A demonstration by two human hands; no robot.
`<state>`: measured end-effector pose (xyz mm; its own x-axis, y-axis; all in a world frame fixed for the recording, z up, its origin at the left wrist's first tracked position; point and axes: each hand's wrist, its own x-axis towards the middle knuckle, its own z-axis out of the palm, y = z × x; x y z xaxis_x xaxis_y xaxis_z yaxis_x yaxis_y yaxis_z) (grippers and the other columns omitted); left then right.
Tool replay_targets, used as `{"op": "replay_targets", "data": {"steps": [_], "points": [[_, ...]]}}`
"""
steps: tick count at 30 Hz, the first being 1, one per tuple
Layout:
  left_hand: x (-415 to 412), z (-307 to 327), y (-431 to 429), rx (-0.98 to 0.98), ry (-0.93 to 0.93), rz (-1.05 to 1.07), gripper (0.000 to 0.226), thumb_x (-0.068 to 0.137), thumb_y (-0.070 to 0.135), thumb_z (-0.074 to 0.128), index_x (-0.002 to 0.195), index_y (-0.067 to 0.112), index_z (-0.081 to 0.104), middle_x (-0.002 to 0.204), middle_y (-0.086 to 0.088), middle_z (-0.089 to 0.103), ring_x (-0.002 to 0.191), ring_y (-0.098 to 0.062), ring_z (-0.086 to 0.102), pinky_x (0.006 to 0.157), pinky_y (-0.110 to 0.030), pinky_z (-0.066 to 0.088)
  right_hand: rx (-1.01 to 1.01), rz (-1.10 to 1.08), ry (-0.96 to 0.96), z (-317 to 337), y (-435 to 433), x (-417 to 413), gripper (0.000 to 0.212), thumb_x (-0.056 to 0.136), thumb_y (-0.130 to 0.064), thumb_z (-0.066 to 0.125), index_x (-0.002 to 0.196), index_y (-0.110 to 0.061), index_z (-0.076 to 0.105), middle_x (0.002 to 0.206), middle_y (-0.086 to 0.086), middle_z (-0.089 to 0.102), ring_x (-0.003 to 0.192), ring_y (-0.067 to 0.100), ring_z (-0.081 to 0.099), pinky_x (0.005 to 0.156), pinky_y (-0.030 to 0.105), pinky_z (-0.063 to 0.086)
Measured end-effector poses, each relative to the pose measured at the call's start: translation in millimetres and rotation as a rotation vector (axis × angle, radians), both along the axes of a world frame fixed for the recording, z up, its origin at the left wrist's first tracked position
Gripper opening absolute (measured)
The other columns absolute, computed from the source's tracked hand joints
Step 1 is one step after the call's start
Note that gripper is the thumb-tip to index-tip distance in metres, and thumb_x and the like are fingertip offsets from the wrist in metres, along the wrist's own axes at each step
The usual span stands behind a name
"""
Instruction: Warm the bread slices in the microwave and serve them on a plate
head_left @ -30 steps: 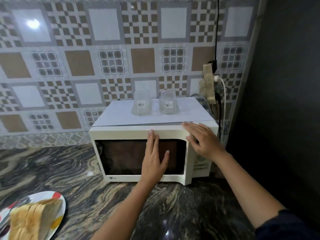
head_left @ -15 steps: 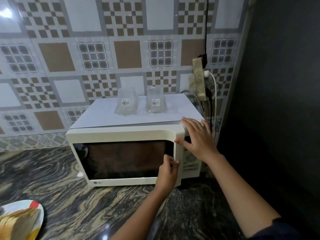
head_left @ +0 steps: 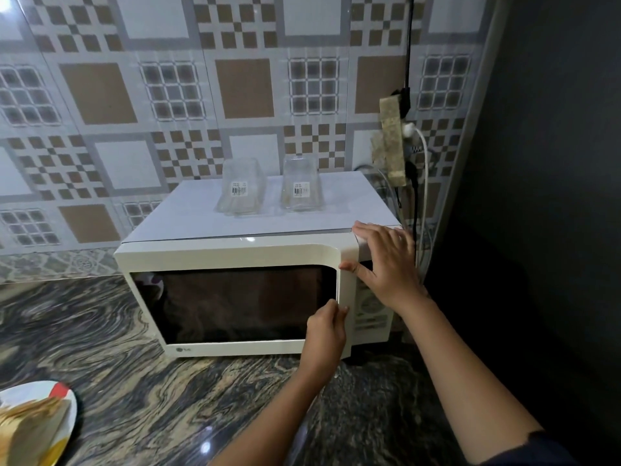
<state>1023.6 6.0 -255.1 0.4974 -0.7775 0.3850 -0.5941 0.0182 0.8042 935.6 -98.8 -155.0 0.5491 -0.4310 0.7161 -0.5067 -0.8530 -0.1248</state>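
now left hand [head_left: 326, 334] fingers curled round door edge of cream boxy microwave [head_left: 235, 253]; right hand [head_left: 386, 264] flat, bracing its top corner. pale bread slices [head_left: 30, 428] on white plate [head_left: 33, 390], dark marbled bench [head_left: 151, 398] left. hard tug may shake clear containers [head_left: 240, 193] above.

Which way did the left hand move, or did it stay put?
Yes. The left hand slid right, from the middle of the microwave window to the door edge.
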Motion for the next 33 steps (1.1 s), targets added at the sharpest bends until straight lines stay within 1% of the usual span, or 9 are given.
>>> {"op": "replay_targets", "data": {"steps": [3,7,14,19,21,23,26,30,33], "points": [[1,2,-2,0.013,0.002,-0.004,0.024,0.096,0.016,0.049,0.073,0.007,0.048,0.061,0.010,0.044,0.054,-0.002,0.046,0.049,-0.011,0.030,0.001,-0.009,-0.024,1,0,1,0.080,0.080,-0.077,0.023,0.120,-0.016,0.055,0.128,-0.002,0.059,0.114,0.016,0.050,0.098,0.032,0.024],[2,7,-3,0.017,-0.044,0.001,0.028,0.095,0.013,0.050,0.068,0.012,0.040,0.056,0.010,0.039,0.053,0.001,0.046,0.047,-0.010,0.027,0.008,-0.017,-0.012,2,-1,2,0.080,0.079,-0.078,0.022,0.118,-0.017,0.055,0.126,-0.003,0.059,0.111,0.018,0.054,0.096,0.033,0.025],[7,15,-11,0.064,-0.027,0.020,0.038,0.095,0.015,0.049,0.062,0.017,0.033,0.054,0.007,0.037,0.047,-0.007,0.037,0.047,-0.022,0.022,0.053,-0.080,0.009,5,3,4,0.077,0.080,-0.077,0.020,0.114,-0.018,0.056,0.120,-0.003,0.062,0.104,0.022,0.058,0.093,0.033,0.025],[9,17,-7,0.100,-0.021,-0.030,0.027,0.096,0.011,0.045,0.069,0.008,0.041,0.059,0.004,0.040,0.052,-0.007,0.037,0.049,-0.019,0.025,0.055,-0.144,0.111,0,8,3,0.081,0.085,-0.072,0.011,0.127,-0.015,0.049,0.132,0.001,0.053,0.122,0.023,0.050,0.108,0.040,0.012],[8,14,-4,0.120,0.006,-0.046,0.020,0.096,0.008,0.041,0.078,0.005,0.051,0.069,-0.004,0.051,0.059,-0.010,0.044,0.056,-0.025,0.030,0.063,-0.170,0.126,-3,12,2,0.083,0.085,-0.070,0.007,0.137,-0.014,0.039,0.143,0.002,0.043,0.133,0.022,0.037,0.114,0.043,0.001],[7,11,1,0.148,0.038,-0.064,0.023,0.095,0.004,0.037,0.101,0.003,0.059,0.091,-0.012,0.062,0.075,-0.016,0.055,0.064,-0.025,0.038,0.096,-0.200,0.134,-5,19,4,0.083,0.084,-0.067,0.008,0.146,-0.013,0.024,0.152,0.002,0.028,0.142,0.021,0.019,0.115,0.043,-0.010],[4,13,10,0.155,0.104,-0.107,0.033,0.094,0.001,0.034,0.118,0.005,0.057,0.112,-0.013,0.064,0.101,-0.022,0.061,0.079,-0.025,0.046,0.158,-0.224,0.140,-8,25,4,0.087,0.085,-0.068,0.006,0.149,-0.011,0.010,0.158,0.004,0.013,0.146,0.021,0.004,0.115,0.044,-0.011],[3,15,32,0.159,0.094,-0.106,0.039,0.097,0.004,0.035,0.135,0.005,0.045,0.134,-0.008,0.053,0.124,-0.018,0.049,0.095,-0.013,0.034,0.230,-0.120,0.092,-20,33,-3,0.080,0.088,-0.060,0.014,0.149,-0.012,-0.006,0.158,0.001,-0.010,0.144,0.015,-0.014,0.119,0.039,-0.003],[9,-13,56,0.260,0.123,-0.071,0.047,0.099,0.011,0.038,0.144,0.008,0.031,0.149,-0.005,0.036,0.138,-0.016,0.033,0.109,-0.018,0.025,0.360,-0.050,0.032,-45,53,-14,0.076,0.095,-0.055,0.028,0.149,-0.011,-0.004,0.154,-0.005,-0.018,0.144,0.013,-0.013,0.116,0.029,-0.005]]}}
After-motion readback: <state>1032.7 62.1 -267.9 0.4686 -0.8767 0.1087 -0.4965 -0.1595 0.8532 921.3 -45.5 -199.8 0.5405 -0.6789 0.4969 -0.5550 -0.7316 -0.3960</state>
